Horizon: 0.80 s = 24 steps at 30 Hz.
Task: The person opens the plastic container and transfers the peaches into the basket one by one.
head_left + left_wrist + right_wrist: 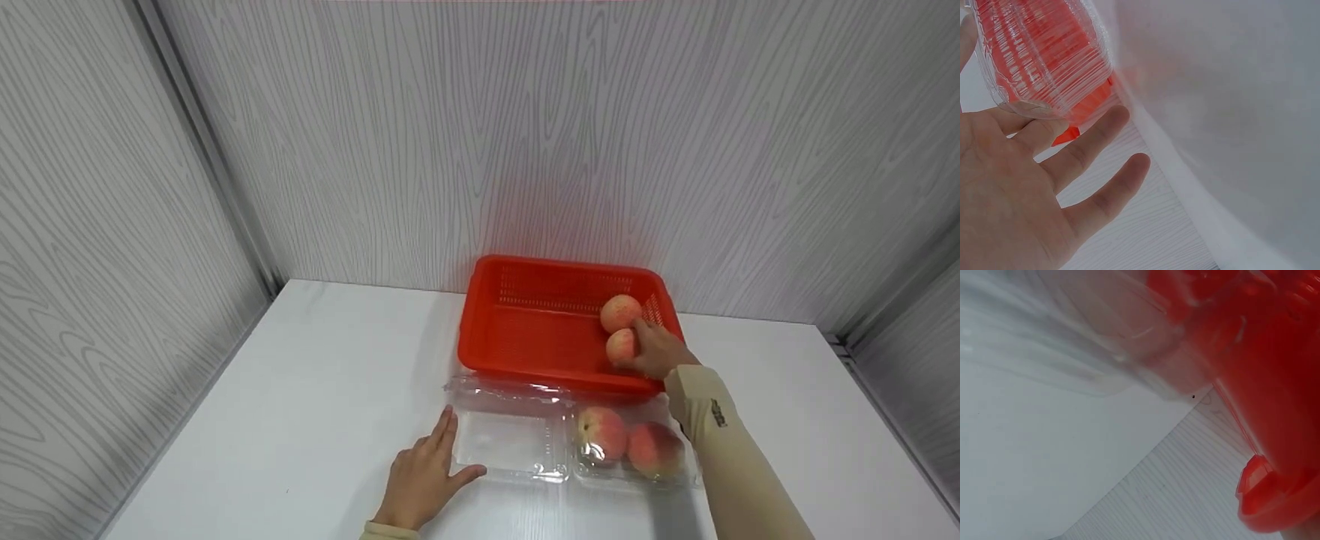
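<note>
Over the right end of the red plastic basket (540,334), my right hand (656,350) reaches in and grips a pale pink peach (620,347). A second peach (620,312) lies just behind it in the basket. My left hand (422,472) has its fingers extended at the left edge of a clear plastic tray (502,442). In the left wrist view, that tray (1044,62) stands close by the spread fingers (1103,188). Right of the tray, a clear plastic container holds two redder peaches (602,436). The right wrist view shows mostly clear plastic and basket (1280,399).
The basket and containers stand on a white table (322,390). Grey wood-grain walls (390,150) rise behind it and at both sides. The basket's back edge is close to the rear wall. The right forearm passes beside the filled container.
</note>
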### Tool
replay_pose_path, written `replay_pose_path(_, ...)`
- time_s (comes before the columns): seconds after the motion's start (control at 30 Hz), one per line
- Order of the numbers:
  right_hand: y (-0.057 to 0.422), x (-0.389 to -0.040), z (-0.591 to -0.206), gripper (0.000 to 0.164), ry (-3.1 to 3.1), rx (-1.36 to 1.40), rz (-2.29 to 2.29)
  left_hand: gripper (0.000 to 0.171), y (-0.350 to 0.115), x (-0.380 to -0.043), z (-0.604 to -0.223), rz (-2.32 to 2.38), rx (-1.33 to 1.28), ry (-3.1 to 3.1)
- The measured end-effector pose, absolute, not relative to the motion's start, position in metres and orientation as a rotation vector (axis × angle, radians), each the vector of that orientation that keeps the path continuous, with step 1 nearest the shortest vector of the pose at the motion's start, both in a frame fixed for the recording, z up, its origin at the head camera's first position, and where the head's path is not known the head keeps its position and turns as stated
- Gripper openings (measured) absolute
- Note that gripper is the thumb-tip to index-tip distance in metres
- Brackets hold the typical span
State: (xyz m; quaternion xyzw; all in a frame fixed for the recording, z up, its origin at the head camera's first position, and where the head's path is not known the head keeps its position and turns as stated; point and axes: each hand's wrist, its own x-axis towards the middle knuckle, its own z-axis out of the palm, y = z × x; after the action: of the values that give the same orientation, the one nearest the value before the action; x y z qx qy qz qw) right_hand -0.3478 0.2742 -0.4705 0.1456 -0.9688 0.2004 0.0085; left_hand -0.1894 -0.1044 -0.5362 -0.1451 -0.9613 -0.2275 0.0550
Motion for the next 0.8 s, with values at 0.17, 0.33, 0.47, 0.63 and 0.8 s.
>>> replay_pose_path(0.17,0.275,-0.3498,-0.472,0.076,-3.052,0.429,0.641,0.093,-0.1045,-0.1894,-0.5358,-0.707,-0.426,-2.933)
replay_pose_path(0.33,0.2744,-0.3502,-0.4706,0.082,-3.112,0.383,0.65,0.094,-0.1045,-0.19,-0.5362,-0.725,-0.421,-2.942)
replay_pose_path(0.47,0.272,-0.3488,-0.4669,0.085,-3.174,0.298,0.721,0.093,-0.1052,-0.1896,-0.5361,-0.722,-0.429,-2.934)
replay_pose_path(0.63,0.2709,-0.3488,-0.4642,0.078,-3.177,0.269,0.751,0.093,-0.1052,-0.1894,-0.5369,-0.708,-0.449,-2.887)
replay_pose_path(0.8,0.2724,-0.3487,-0.4684,0.076,-3.16,0.342,0.647,0.094,-0.1059,-0.1887,-0.5391,-0.672,-0.471,-2.867)
